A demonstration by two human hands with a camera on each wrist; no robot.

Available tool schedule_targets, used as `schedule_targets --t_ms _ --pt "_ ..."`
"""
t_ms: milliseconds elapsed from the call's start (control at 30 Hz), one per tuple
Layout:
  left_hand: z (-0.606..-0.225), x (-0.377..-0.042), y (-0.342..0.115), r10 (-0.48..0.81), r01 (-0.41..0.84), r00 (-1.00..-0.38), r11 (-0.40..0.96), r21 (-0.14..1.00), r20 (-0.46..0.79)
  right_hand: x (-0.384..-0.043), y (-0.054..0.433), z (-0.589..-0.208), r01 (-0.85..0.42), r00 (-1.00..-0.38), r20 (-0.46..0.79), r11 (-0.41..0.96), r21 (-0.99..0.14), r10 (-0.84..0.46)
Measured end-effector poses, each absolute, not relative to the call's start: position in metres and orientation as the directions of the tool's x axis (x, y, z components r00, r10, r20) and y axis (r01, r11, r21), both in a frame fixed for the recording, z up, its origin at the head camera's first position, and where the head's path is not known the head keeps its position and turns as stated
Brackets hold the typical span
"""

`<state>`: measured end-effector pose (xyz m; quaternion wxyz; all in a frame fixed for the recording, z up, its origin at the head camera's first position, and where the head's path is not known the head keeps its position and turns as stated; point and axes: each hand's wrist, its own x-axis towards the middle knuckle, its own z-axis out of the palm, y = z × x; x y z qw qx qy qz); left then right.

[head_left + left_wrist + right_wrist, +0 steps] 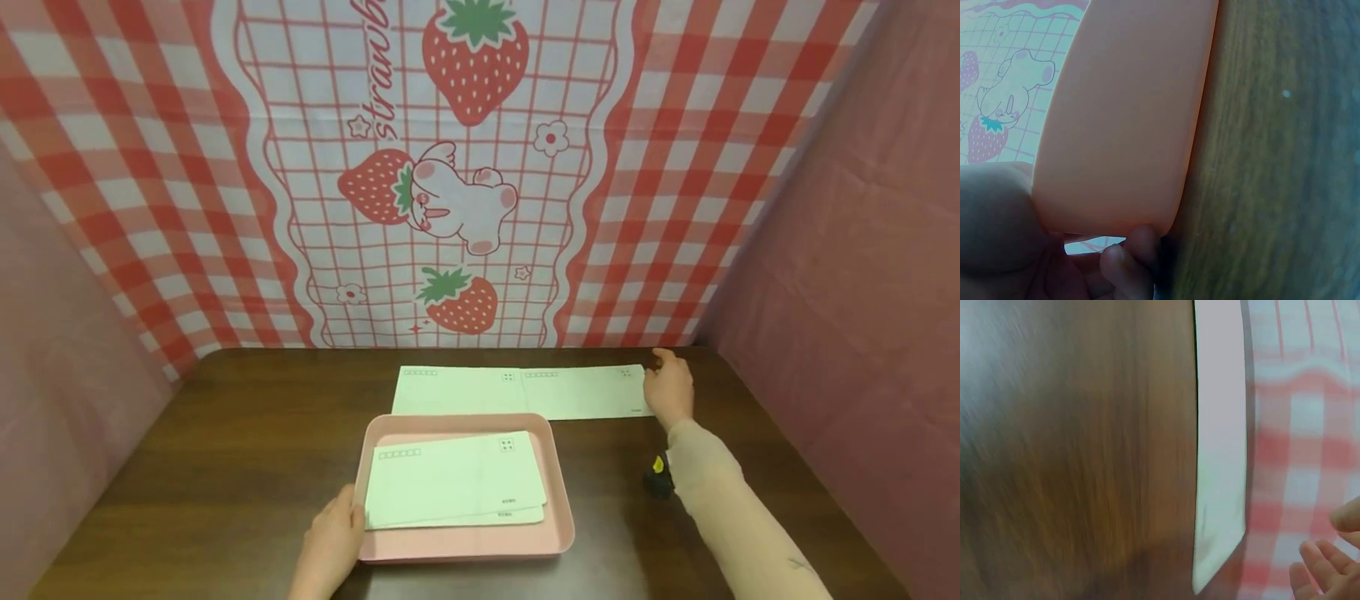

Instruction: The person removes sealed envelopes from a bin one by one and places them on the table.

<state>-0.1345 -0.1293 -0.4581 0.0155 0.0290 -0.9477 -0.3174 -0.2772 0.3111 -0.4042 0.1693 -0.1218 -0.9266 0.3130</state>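
My left hand grips the left side of a shallow pink tray. In the left wrist view the tray's outer wall fills the middle, with fingers curled at its near end. Two white envelopes lie stacked in the tray; the top envelope nearly covers the lower one. Behind the tray two more lie side by side: a left envelope, its front edge partly hidden by the tray, and a right envelope. At that one's right end is my right hand, fingers loosely bent, holding nothing.
A dark brown wooden table carries everything. A red-and-white strawberry-print cloth hangs along its back edge, with pink cloth on either side. A small black item with a yellow mark is at the right wrist.
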Motion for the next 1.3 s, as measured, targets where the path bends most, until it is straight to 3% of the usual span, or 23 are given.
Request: schedule_targets --t_ms 167,467,733,867,1067,1300 --pt "-0.457 -0.134 -0.13 -0.057 -0.032 -0.998 0.798 0.602 0.022 -0.26 0.269 -0.403 -0.071 -0.932 0.332 0.821 -0.567 0.148" --pt "-0.455 -0.134 -0.13 -0.046 -0.02 -0.999 0.791 0.612 0.028 -0.208 0.189 -0.408 -0.319 -0.92 0.355 0.848 -0.423 -0.169" --pt "-0.456 -0.134 -0.13 -0.052 -0.036 -0.999 0.792 0.609 0.009 -0.188 0.16 -0.42 -0.266 -0.962 0.179 0.869 -0.417 -0.208" --pt "-0.457 -0.134 -0.13 -0.056 -0.04 -0.998 0.791 0.61 0.007 -0.186 0.151 -0.426 -0.219 -0.974 0.135 0.911 -0.35 -0.183" --pt "-0.458 -0.135 -0.129 -0.059 -0.046 -0.998 0.784 0.619 -0.001 -0.183 0.141 -0.435 -0.181 -0.98 0.116 0.961 -0.211 -0.159" --pt "-0.458 -0.134 -0.13 -0.058 -0.05 -0.998 0.786 0.616 -0.008 -0.181 0.137 -0.439 -0.191 -0.974 0.158 0.961 -0.201 -0.161"
